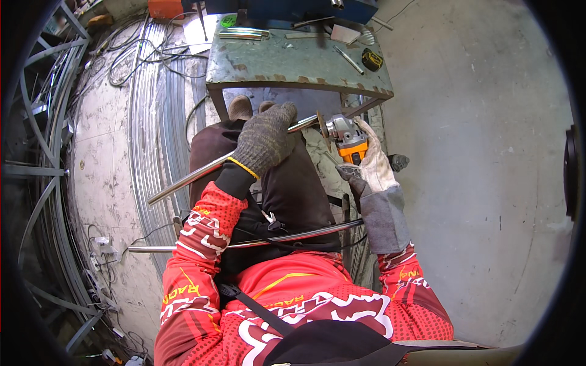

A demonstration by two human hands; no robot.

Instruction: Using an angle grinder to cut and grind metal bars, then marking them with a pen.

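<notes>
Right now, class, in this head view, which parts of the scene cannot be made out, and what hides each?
1. Head view: the stretch of metal tube inside the left hand, covered by that gloved hand.
2. Head view: the rear of the orange grinder, hidden by the gloved right hand.
3. Head view: the top of the blue object, cut off by the upper edge.

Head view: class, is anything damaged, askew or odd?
The gloves are mismatched: the left hand, on the metal tube, wears dark knit; the right hand, on the grinder, a pale one with grey cuff. The table has worn-looking brown patches along its front edge, and cables tangle beside it.
</notes>
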